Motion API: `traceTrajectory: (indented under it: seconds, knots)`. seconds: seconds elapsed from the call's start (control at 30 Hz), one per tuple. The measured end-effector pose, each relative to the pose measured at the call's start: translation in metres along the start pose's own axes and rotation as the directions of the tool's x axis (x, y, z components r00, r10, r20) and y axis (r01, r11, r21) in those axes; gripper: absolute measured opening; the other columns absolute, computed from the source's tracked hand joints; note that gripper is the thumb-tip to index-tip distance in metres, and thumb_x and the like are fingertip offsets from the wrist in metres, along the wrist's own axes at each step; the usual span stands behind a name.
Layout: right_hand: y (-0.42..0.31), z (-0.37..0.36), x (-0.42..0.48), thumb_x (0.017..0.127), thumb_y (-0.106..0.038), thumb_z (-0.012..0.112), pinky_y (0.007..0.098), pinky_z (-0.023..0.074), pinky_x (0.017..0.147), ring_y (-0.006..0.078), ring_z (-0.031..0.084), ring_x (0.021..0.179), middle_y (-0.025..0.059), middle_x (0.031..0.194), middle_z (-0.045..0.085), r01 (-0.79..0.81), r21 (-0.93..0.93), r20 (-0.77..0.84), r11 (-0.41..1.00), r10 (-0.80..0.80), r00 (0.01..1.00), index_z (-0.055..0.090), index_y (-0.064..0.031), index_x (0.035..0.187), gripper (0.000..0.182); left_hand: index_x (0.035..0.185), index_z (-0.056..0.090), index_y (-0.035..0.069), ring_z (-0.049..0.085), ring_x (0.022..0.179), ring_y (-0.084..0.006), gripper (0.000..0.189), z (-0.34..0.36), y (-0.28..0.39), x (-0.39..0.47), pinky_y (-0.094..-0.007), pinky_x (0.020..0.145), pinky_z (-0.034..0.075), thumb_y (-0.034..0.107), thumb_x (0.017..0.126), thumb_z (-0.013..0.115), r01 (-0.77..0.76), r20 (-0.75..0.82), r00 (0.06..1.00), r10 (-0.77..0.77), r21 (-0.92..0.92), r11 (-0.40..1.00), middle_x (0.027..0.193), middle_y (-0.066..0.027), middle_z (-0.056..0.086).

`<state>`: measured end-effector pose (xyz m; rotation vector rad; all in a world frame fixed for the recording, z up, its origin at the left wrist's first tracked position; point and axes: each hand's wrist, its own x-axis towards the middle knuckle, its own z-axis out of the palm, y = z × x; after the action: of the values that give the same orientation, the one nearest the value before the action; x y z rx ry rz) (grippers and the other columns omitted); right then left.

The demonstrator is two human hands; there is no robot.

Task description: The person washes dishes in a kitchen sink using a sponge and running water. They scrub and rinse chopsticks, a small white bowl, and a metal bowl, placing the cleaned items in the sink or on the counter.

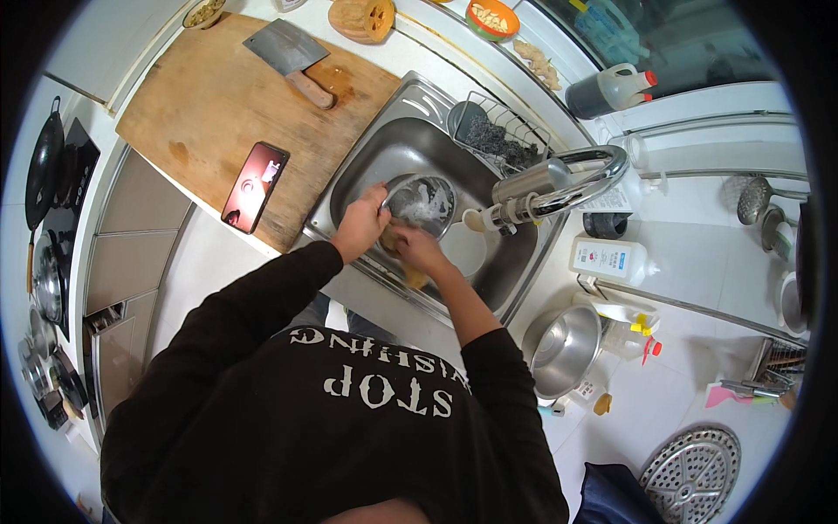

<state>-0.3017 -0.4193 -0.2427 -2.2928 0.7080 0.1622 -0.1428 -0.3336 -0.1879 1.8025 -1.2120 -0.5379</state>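
Note:
A round metal bowl (429,196) with whitish suds inside is tilted over the stainless steel sink (406,141). My left hand (362,219) grips its rim on the left side. At the bowl's near edge, my right hand (414,247) holds a yellowish-brown cloth (415,277), part of which hangs below the fingers. A pale round dish (468,249) lies in the sink under the faucet, partly hidden by my right hand and the bowl. The chrome faucet (582,190) reaches over the sink from the right, and a small cream-coloured cup-like thing (474,221) is at its outlet.
Left of the sink, a wooden board (196,98) bears a cleaver (288,52) and a lit phone (255,188). A wire rack (507,131) with dark scourers sits at the sink's back edge. Bottles and a steel basin (566,350) stand to the right.

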Motion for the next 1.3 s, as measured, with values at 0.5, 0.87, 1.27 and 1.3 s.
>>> traceTrajectory:
  seconds: [0.5, 0.87, 1.27, 1.3]
  knots:
    - [0.002, -0.005, 0.02, 0.083, -0.025, 0.056, 0.0435, 0.0442, 0.08, 0.0376, 0.056, 0.096, 0.0227, 0.102, 0.06, -0.196, 0.247, -0.401, 0.949, 0.284, 0.871, 0.056, -0.0073, 0.113, 0.035, 0.092, 0.05, 0.003, 0.058, 0.081, -0.0407, 0.017, -0.011, 0.016, 0.024, -0.0447, 0.067, 0.05, 0.004, 0.076, 0.056, -0.276, 0.123, 0.959, 0.257, 0.174, 0.945, 0.126, -0.0214, 0.046]
    - [-0.021, 0.004, -0.018, 0.076, -0.015, 0.054, 0.0436, 0.0484, 0.073, 0.0362, 0.058, 0.087, 0.0158, 0.103, 0.057, -0.042, 0.247, -0.49, 0.968, 0.162, 0.856, 0.057, -0.0192, 0.115, 0.04, 0.094, 0.052, 0.005, 0.058, 0.087, -0.0397, 0.02, -0.018, 0.009, 0.034, -0.043, 0.07, 0.051, 0.002, 0.075, 0.056, -0.244, 0.022, 0.969, 0.246, 0.245, 0.938, 0.126, -0.0182, 0.048]
    - [-0.04, -0.029, -0.089, 0.081, -0.014, 0.055, 0.0386, 0.0503, 0.069, 0.0285, 0.06, 0.083, 0.0069, 0.098, 0.057, 0.188, -0.114, -0.045, 0.975, -0.194, 0.98, 0.066, -0.0256, 0.099, 0.024, 0.096, 0.052, 0.003, 0.055, 0.095, -0.0405, 0.022, -0.046, 0.008, 0.045, -0.0422, 0.076, 0.05, 0.001, 0.075, 0.056, -0.242, -0.064, 0.964, 0.26, 0.204, 0.949, 0.123, -0.0199, 0.05]
    - [-0.032, -0.041, -0.107, 0.081, -0.015, 0.055, 0.0386, 0.0504, 0.068, 0.0279, 0.06, 0.084, 0.0063, 0.098, 0.057, 0.134, -0.154, 0.005, 0.979, -0.134, 0.991, 0.067, -0.0252, 0.097, 0.022, 0.096, 0.052, 0.002, 0.055, 0.095, -0.0408, 0.022, -0.045, 0.005, 0.042, -0.0422, 0.077, 0.049, 0.002, 0.075, 0.056, -0.218, -0.081, 0.968, 0.237, 0.192, 0.957, 0.122, -0.0204, 0.051]
